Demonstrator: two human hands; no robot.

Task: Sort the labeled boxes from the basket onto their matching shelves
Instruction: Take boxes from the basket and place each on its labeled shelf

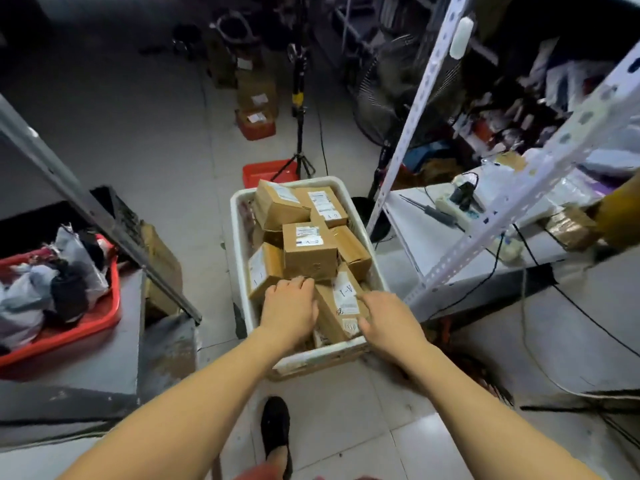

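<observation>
A white basket point(242, 199) stands on the floor in front of me, filled with several brown cardboard boxes that carry white labels. A box labelled A-1 point(341, 308) lies at the near end. My left hand point(289, 308) rests on its left side with the fingertips curled against a taller box labelled A-2 point(310, 252). My right hand point(386, 322) grips the A-1 box's right edge with the thumb on its top. Another A-2 box point(327, 206) lies at the far end.
A white metal shelf rack point(446, 251) stands to the right with a power strip, cables and a taped parcel on it. A grey shelf at left holds a red tray point(86, 327) of bagged items. A tripod and red crates stand beyond the basket.
</observation>
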